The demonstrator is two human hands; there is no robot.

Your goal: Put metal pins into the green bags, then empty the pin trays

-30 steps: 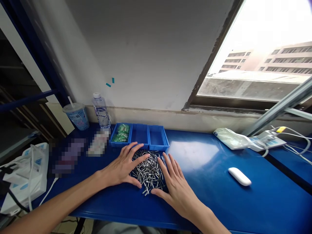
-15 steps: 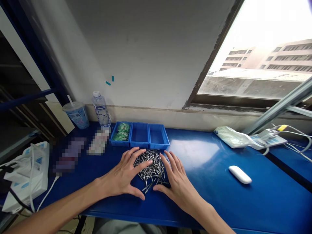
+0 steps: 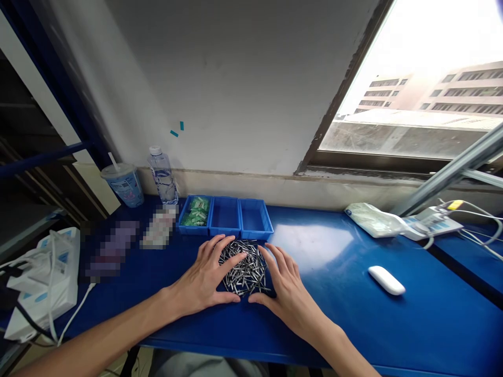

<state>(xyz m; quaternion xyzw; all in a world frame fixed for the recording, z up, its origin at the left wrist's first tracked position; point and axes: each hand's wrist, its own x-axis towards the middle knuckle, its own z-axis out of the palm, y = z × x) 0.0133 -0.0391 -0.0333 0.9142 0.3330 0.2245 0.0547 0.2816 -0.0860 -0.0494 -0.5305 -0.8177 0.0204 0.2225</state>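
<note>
A heap of small silvery metal pins (image 3: pixel 245 272), perhaps rivets, lies on the blue table. My left hand (image 3: pixel 210 275) curves around its left side with fingers apart, one finger reaching over the pile. On the right side my right hand (image 3: pixel 281 280) rests with fingers spread and thumb near the heap's front edge. Neither hand grips any pins. Just behind the pile stand three joined blue trays: the left tray (image 3: pixel 194 230) holds green packets (image 3: pixel 196 210), while the middle tray (image 3: pixel 225 215) and right tray (image 3: pixel 255 217) show bare bottoms.
A water bottle (image 3: pixel 163 178) and a cup with a straw (image 3: pixel 123 186) stand at the back left. Power strips lie at the left (image 3: pixel 65 283) and back right (image 3: pixel 436 222). A white rounded case (image 3: pixel 386 280) and a plastic pouch (image 3: pixel 375 220) are on the right.
My left hand has shifted slightly right and its thumb has moved up toward the heap. Pins at the front have been pushed back, making the pile more compact. My right hand has barely moved.
</note>
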